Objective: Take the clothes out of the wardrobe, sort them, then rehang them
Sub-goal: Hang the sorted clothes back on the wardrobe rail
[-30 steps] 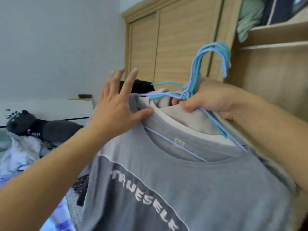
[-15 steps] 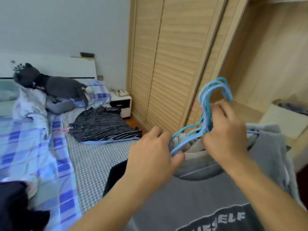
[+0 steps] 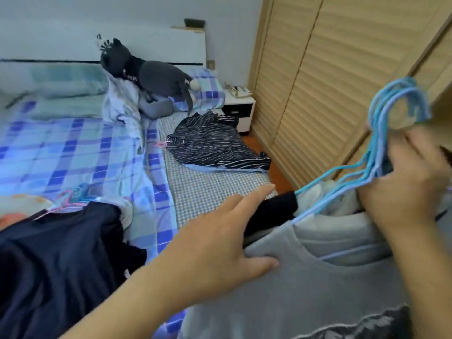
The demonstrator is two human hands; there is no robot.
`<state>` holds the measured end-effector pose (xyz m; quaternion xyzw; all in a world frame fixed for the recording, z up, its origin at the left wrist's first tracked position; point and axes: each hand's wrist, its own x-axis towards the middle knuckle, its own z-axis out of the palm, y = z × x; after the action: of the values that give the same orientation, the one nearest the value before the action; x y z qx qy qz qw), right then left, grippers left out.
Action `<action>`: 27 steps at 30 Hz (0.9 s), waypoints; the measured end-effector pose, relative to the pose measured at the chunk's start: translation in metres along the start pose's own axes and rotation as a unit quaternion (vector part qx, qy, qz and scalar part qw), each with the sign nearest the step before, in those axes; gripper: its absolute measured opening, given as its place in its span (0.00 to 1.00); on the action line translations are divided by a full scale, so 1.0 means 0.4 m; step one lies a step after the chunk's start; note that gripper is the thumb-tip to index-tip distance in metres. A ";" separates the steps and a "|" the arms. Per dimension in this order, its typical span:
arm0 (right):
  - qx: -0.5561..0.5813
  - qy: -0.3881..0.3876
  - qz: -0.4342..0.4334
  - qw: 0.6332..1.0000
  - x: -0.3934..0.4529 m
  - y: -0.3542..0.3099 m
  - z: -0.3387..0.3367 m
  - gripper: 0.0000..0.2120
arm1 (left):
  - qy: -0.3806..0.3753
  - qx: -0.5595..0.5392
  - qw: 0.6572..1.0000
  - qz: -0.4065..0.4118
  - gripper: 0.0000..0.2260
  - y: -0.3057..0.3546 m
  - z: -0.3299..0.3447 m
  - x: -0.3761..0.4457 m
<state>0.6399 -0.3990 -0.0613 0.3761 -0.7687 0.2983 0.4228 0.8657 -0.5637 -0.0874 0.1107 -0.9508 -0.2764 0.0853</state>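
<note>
A person's two bare hands work over a bundle of clothes beside a bed. The right hand (image 3: 403, 182), at 3 o'clock in the view, is curled round the necks of a bunch of blue hangers (image 3: 381, 133), whose hooks rise above the fist toward 2 o'clock. The clothes hang from them: a grey T-shirt (image 3: 318, 289) at the front, filling 5 o'clock, with a black garment (image 3: 274, 209) and paler layers tucked behind it.

The left hand (image 3: 215, 245), near centre, pinches the grey T-shirt's shoulder: the thumb lies on the front of the cloth, the index finger stretches nearly straight over the top toward 1 o'clock, and the remaining fingers are hidden behind the fabric.

A louvred wooden wardrobe door (image 3: 342, 69) fills 1 o'clock, just behind the hangers. A bed (image 3: 208, 192) with a blue checked quilt (image 3: 73, 155) spreads from 9 to 11 o'clock. On it lie a dark striped shirt (image 3: 215, 145) near 12 o'clock and a dark navy garment (image 3: 56, 260) at 8 o'clock with pink and blue hangers beside it. A grey plush cat (image 3: 149, 74) sits by the headboard, and a white nightstand (image 3: 238, 108) stands between bed and wardrobe.
</note>
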 end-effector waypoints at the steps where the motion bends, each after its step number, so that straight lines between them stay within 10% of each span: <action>1: 0.014 -0.014 -0.008 1.000 0.034 -0.013 0.104 0.15 | 0.014 -0.022 0.999 -0.039 0.43 -0.092 -0.018 0.025; 5: -0.025 -0.237 0.003 0.971 0.126 -0.039 0.720 0.13 | 0.145 -0.069 0.968 -0.192 0.35 -0.503 -0.001 0.218; 9: -0.118 -0.539 0.136 0.823 -0.003 -0.101 1.183 0.40 | -0.038 -0.018 0.948 -0.317 0.34 -0.906 0.167 0.278; 12: -0.022 -0.582 0.128 0.803 -0.247 -0.264 1.239 0.34 | -0.174 -0.038 0.929 -0.324 0.31 -1.040 0.305 0.123; 17: 0.019 -0.780 0.103 0.617 -0.615 -0.414 1.066 0.35 | -0.248 -0.159 0.818 -0.494 0.32 -1.158 0.372 -0.183; 27: 0.049 -0.698 0.211 0.682 -0.617 -0.520 1.221 0.15 | 0.022 -0.191 0.742 -0.642 0.23 -1.196 0.238 -0.422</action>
<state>0.6937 -0.8099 -0.4747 0.3236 -0.8843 0.0676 -0.3296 1.0846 -0.8657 -0.4443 0.6819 -0.5802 -0.4394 -0.0724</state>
